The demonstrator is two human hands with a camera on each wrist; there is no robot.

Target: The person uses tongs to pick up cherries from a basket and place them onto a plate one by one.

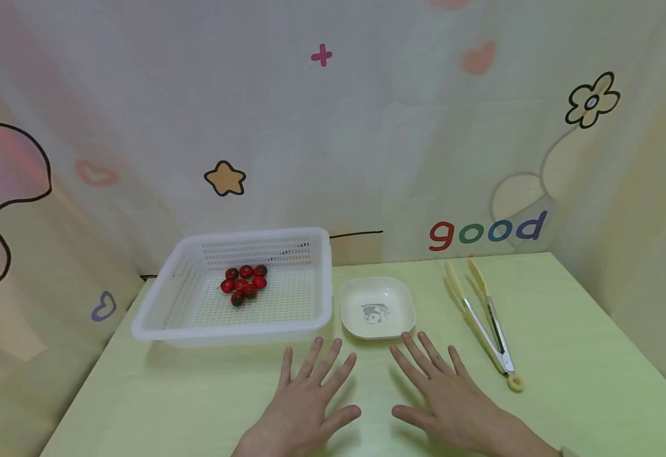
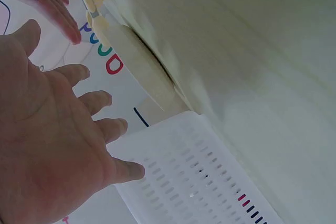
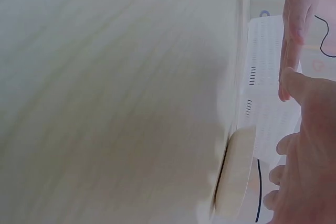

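Both hands hover palm down over the front of the table with fingers spread, holding nothing. My left hand [image 1: 304, 406] is in front of the white basket [image 1: 158, 317], its fingertips pointing away toward the gap beside a small square dish. That cream dish [image 1: 392, 304], with a grey panda print, lies just beyond my right hand [image 1: 453, 403]. Several dark red cherries [image 1: 241, 285] are clustered in the basket's rear middle. To the right, a pair of tongs [image 1: 489, 330] with cream tips and metal arms lies spread on the table.
A pale green table [image 1: 584, 381] carries everything. Behind it hangs a printed curtain [image 1: 401, 146] with hearts, a star and the word "good". The basket's perforated wall [image 2: 178, 182] rises ahead of the left hand in the left wrist view.
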